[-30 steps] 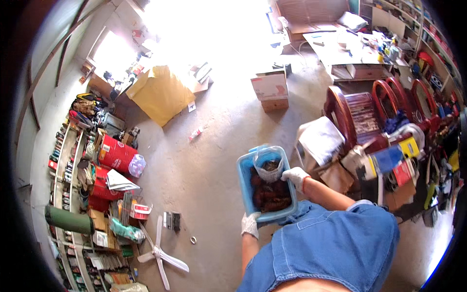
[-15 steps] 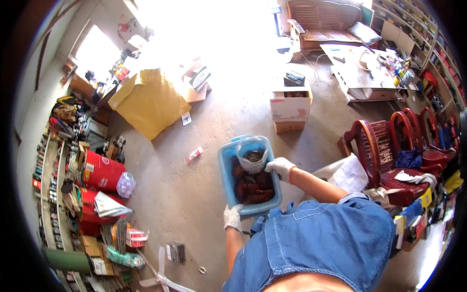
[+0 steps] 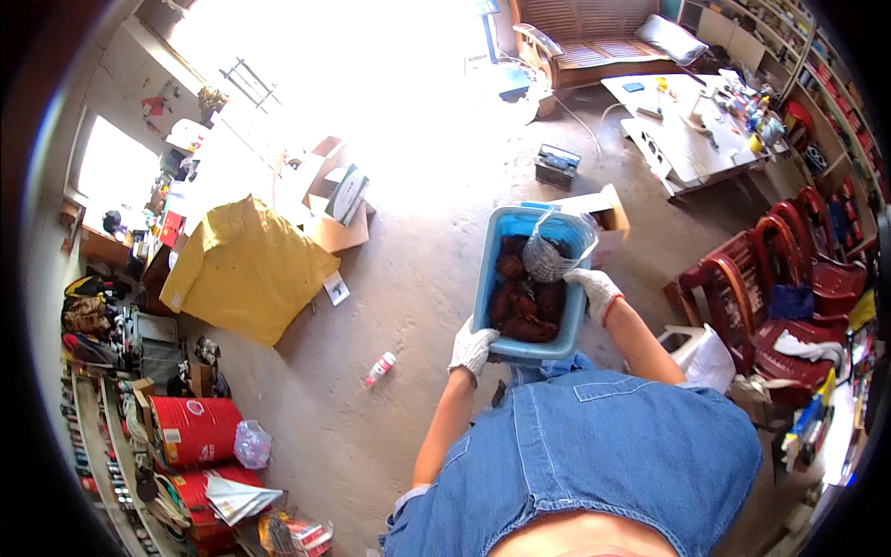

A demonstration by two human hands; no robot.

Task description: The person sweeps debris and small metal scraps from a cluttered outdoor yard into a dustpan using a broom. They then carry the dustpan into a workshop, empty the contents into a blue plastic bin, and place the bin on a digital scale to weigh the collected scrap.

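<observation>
I hold a blue plastic bin (image 3: 533, 350) in front of my body, one gloved hand on each side. My left hand (image 3: 472, 347), in a whitish knit glove, grips the bin's near left corner. My right hand (image 3: 595, 291), gloved alike with a red cuff edge, is closed at the right rim, beside the bag. Reddish-brown lumpy pieces (image 3: 527, 306) lie in the bin; their kind is unclear. On top of them, toward the far right corner, rests a clear plastic bag (image 3: 549, 264) with small grey items inside. My fingertips are partly hidden.
An open carton (image 3: 611, 219) stands just beyond the bin, partly covered by it; a black battery-like box (image 3: 558, 167) is behind. A small bottle (image 3: 380, 369) lies on the floor. Left are a yellow-covered stack (image 3: 251, 269) and red drums (image 3: 197, 429); right, dark red chairs (image 3: 742, 297).
My view has shifted. The bin, held in both hands, has moved forward and to the right, and now overlaps the carton in the picture. The bag still lies inside it.
</observation>
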